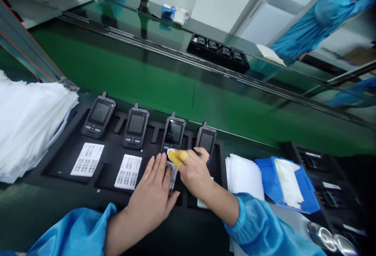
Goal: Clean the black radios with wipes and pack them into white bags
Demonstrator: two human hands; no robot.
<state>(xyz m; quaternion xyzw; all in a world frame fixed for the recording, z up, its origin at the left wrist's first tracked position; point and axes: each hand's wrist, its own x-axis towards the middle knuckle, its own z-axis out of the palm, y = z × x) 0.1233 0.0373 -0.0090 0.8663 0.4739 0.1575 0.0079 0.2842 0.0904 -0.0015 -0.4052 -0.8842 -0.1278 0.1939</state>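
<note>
A black tray [100, 181] holds several dark handheld radios with screens and stub antennas, lying in a row. My right hand [194, 171], with yellow finger cots on its fingers, pinches a small white wipe [169, 152] against the lower front of the third radio [174, 131] from the left. Beside it, my left hand [152, 193] lies flat with fingers stretched, just below that radio and partly over a white barcode label sheet [173, 175]. More label sheets [128, 172] lie below the other radios. The fourth radio [206, 140] is partly hidden behind my right hand.
White bags or sheets [29, 126] are piled at the left. To the right are white wipes [245, 175], a blue packet [270, 181] and another black tray [311, 150]. Across the green conveyor [141, 75], a tray of devices [217, 54] sits on a ledge near a blue-clad person [320, 20].
</note>
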